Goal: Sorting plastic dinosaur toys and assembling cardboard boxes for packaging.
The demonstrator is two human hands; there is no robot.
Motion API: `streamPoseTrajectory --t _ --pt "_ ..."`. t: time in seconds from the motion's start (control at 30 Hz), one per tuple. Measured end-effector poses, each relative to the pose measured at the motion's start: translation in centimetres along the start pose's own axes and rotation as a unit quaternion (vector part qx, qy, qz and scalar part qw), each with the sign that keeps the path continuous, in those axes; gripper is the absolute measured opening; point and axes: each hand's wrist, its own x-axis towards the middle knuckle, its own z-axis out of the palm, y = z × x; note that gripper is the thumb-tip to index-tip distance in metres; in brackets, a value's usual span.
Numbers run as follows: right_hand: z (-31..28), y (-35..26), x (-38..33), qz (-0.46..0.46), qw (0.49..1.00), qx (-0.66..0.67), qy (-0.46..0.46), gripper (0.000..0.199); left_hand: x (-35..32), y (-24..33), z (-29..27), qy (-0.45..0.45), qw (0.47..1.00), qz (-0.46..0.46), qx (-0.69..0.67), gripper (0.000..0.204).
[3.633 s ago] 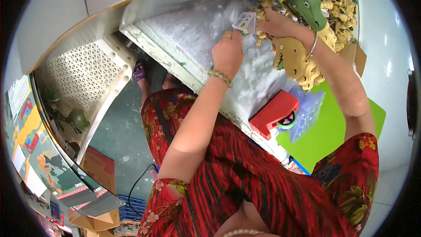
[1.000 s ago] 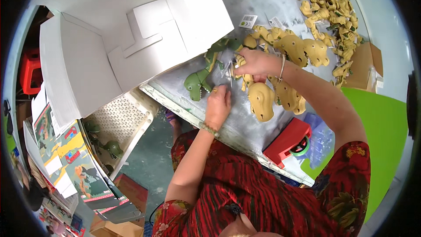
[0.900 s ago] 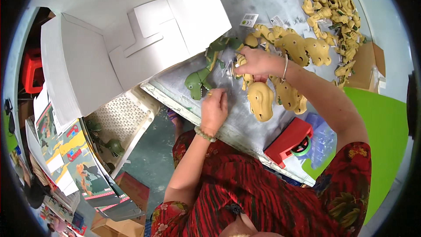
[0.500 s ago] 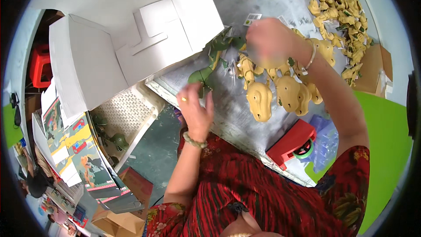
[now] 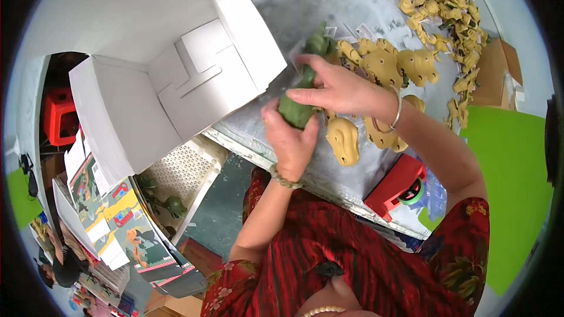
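A green toy dinosaur (image 5: 295,111) is between my two hands, above the table's near-left part, close to the open white box. My left hand (image 5: 289,145) is wrapped round its thick, rounded end. My right hand (image 5: 346,89) is closed on its narrower part, with thumb and fingers on either side. The toy's far, darker green part (image 5: 318,41) shows beyond my right fingers; the rest is covered. Just right of my hands lie several yellow toy dinosaurs, among them a near one (image 5: 342,141) with its head toward me and another (image 5: 417,67) farther right.
The white box (image 5: 129,100) stands open at the left, above a white perforated basket (image 5: 179,167) holding green dinosaurs. Printed cardboard sheets (image 5: 138,235) lean beside it. A red tape dispenser (image 5: 393,186) sits on the near edge. Yellow dinosaurs pile up (image 5: 449,12) at far right.
My right hand has moved left and nearer, from above the yellow dinosaurs onto the green one. My left hand has moved right and farther away, and the green dinosaur has turned with it.
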Motion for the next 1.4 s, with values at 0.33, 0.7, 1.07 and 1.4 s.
streamPoseTrajectory --t 0.33,0.7,1.07,1.4 --pt "-4.6 0.5 -3.5 -0.021 0.867 0.459 0.193 0.065 5.0 4.9 0.9 -0.196 0.939 0.259 -0.109 0.056" --pt "-7.7 -1.0 -8.2 0.037 0.956 0.283 0.066 0.071 10.7 8.9 3.5 -0.168 0.938 0.256 0.166 0.066" --pt "-7.8 -0.5 -6.7 0.053 0.968 0.235 0.069 0.032 9.1 6.7 5.2 -0.147 0.973 0.029 -0.173 0.015" --pt "-7.6 -2.7 -2.6 0.048 0.946 0.309 0.089 0.035 11.0 7.1 5.7 0.035 0.974 0.117 -0.192 0.016"
